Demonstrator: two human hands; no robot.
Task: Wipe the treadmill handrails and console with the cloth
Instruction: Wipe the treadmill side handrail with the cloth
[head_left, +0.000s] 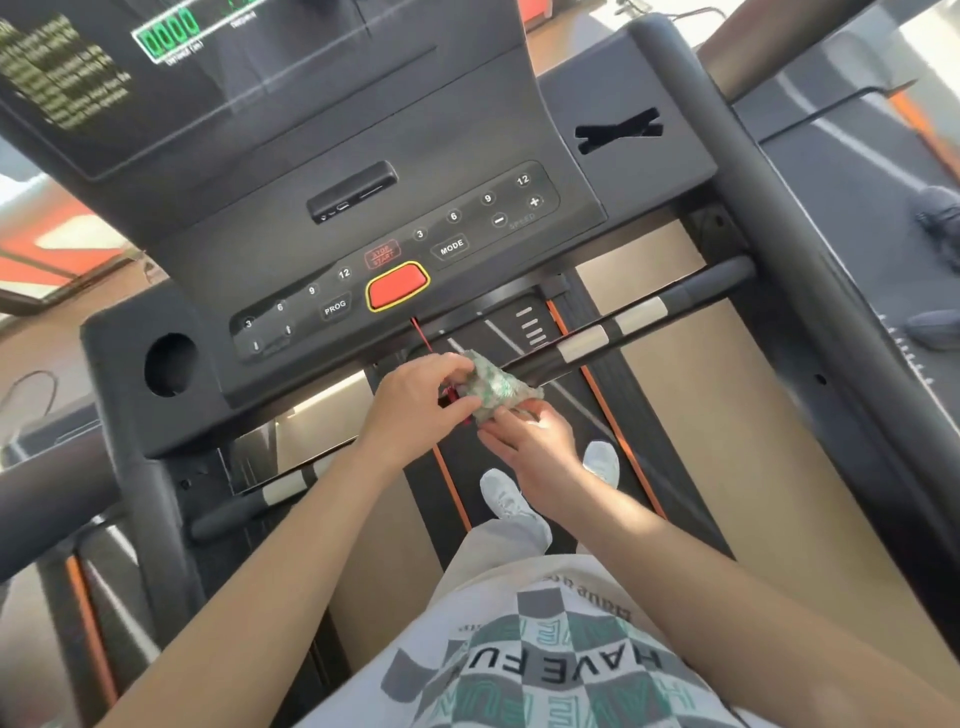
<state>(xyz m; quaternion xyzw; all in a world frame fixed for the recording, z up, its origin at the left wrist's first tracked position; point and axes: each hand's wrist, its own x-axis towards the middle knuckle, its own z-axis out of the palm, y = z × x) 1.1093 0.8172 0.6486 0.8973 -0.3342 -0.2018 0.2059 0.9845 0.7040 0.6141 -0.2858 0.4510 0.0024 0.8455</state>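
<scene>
**Hands.** The left hand (415, 400) pinches the far-left edge of the cloth (496, 387) with curled fingers and thumb. The right hand (535, 447) lies under the cloth's near edge with its fingers almost straight. Whether its thumb clamps the fabric cannot be determined.

**Cloth.** It is held bunched between both hands, just near of the console (363, 208) and beside the red safety cord (423, 338). It appears light, soft and limp, and it will drape and crumple rather than hold a shape. Gather it into a pad in the palm so that one flat face is presented to the surface.

**Surroundings.** The crossbar handrail (623, 322) runs to the right, just beyond the cloth. The red stop button (397, 286) lies at the console's near edge. Light pressure there is advisable.
</scene>
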